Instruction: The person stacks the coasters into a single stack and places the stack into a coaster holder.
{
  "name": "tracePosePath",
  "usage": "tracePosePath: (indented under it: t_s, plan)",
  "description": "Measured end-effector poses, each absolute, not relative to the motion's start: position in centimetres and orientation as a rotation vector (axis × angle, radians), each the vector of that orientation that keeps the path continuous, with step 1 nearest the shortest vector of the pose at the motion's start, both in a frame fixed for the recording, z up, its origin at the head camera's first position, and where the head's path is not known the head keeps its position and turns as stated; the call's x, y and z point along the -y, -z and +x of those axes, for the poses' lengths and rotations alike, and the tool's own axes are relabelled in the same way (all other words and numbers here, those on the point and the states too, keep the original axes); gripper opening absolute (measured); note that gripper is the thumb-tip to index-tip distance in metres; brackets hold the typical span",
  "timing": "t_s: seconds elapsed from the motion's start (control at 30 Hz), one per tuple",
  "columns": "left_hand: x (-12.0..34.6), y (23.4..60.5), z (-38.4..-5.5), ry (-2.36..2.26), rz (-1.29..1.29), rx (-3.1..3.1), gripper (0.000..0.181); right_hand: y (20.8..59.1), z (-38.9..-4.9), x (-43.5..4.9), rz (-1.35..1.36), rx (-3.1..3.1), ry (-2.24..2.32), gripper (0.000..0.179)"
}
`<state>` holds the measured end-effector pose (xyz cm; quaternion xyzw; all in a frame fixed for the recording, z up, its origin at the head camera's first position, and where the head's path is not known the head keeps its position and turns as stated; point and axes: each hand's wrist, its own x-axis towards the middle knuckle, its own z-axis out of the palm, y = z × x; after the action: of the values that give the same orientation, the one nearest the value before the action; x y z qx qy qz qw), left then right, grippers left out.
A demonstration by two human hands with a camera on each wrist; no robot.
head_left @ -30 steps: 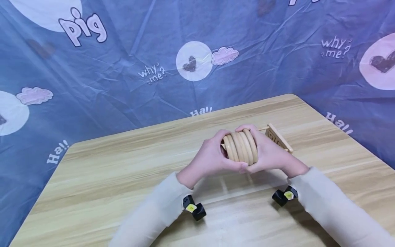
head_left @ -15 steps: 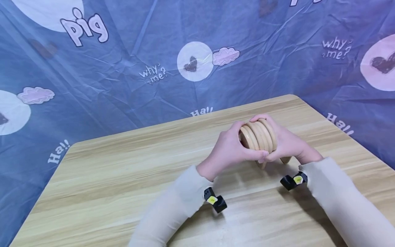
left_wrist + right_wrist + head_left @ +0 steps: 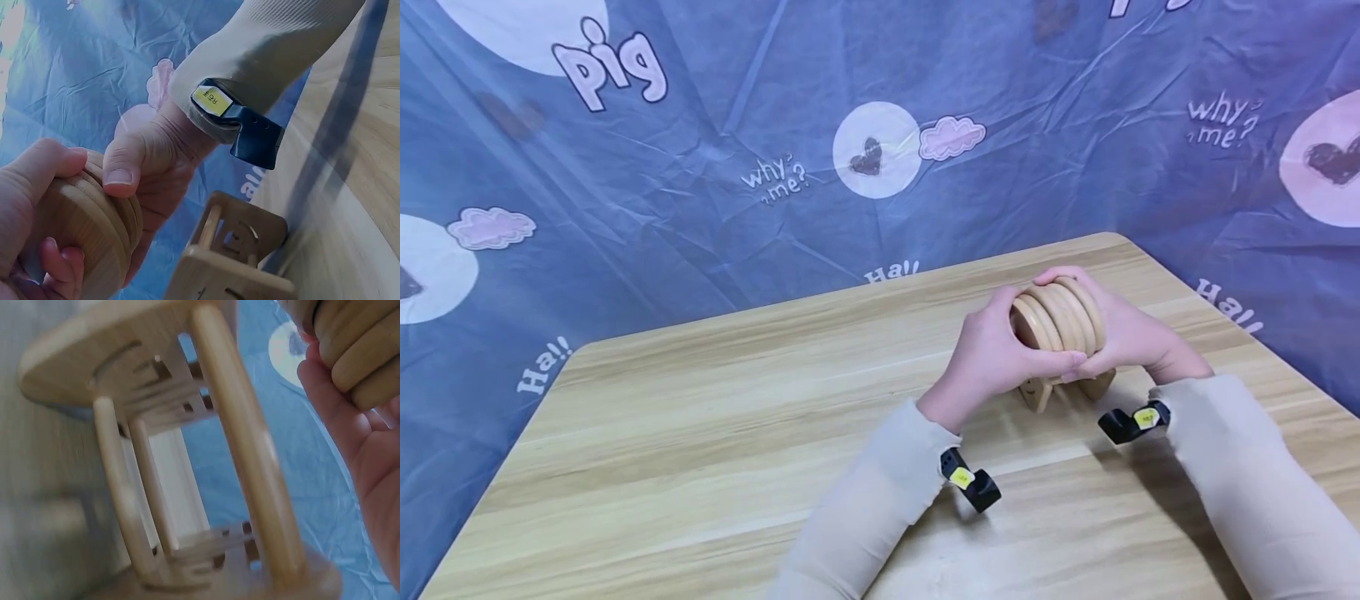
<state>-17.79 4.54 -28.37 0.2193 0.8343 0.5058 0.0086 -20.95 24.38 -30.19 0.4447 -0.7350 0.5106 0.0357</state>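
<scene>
Both hands hold a stack of round wooden coasters [image 3: 1060,321] on its side, flat faces toward left and right. My left hand [image 3: 985,354] curls round the left end, thumb along the near edge. At the other end, my right hand [image 3: 1131,333] grips with its thumb meeting the left thumb. Just beneath the stack stands a wooden rack [image 3: 1036,393], mostly hidden by the hands in the head view. The right wrist view shows its round dowels [image 3: 244,444] joining two cut-out end panels. In the left wrist view the coasters [image 3: 87,219] are above and beside the rack [image 3: 219,275].
The wood-grain table [image 3: 700,433] extends to the left and front of the hands. A blue printed cloth [image 3: 700,208] hangs behind it and along its right side. A small black camera [image 3: 973,483] is strapped to the left wrist, another [image 3: 1131,423] to the right.
Both hands have carried the coaster stack to the right and farther back, over the rack. The rack, earlier seen right of the hands, now shows below them.
</scene>
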Motion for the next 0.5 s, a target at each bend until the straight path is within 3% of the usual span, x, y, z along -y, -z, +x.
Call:
tracePosePath:
  t_s: [0.5]
  plan:
    - [-7.5, 28.8, -17.9, -1.394, 0.709, -2.851, 0.082, 31.3, -22.2, -26.8, 1.464, 2.072, -1.831, 0.102]
